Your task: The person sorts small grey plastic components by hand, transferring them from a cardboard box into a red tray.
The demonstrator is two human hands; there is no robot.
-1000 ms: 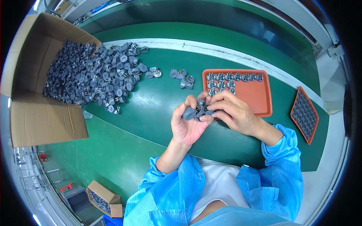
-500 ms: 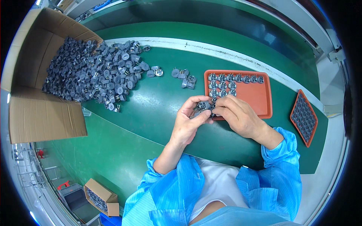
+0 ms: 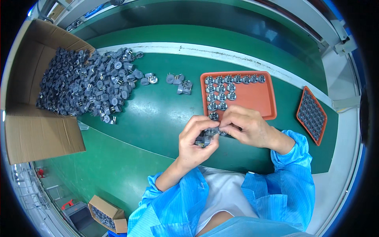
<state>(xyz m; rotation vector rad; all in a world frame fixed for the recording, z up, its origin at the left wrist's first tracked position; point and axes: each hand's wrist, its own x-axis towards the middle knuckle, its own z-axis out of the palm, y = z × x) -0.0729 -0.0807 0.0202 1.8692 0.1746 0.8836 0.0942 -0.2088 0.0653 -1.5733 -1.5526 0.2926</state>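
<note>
My left hand (image 3: 190,143) is closed around several small grey round plug-like parts with metal pins (image 3: 203,139), just off the tray's near left corner. Fingertips of my right hand (image 3: 249,125) are pinched together against the left fingers. A small metallic part (image 3: 222,133) shows at those fingertips, partly hidden, so its exact kind is unclear. Both hands are close to an orange tray (image 3: 256,103). Similar round parts (image 3: 221,96) stand in rows in it, pin faces up, along its far and left sides. My hands cover part of the tray's near edge.
A cardboard box (image 3: 45,136) lies tipped on the left, with a heap of grey parts (image 3: 92,83) spilling onto the green table (image 3: 158,118). A few loose parts (image 3: 181,83) lie left of the tray. On the right is a filled orange tray (image 3: 312,115). A smaller box (image 3: 106,215) stands lower left.
Both hands have drawn back toward me from the tray, uncovering more parts in its left rows. The whole view has shifted slightly. My left hand still holds the grey parts.
</note>
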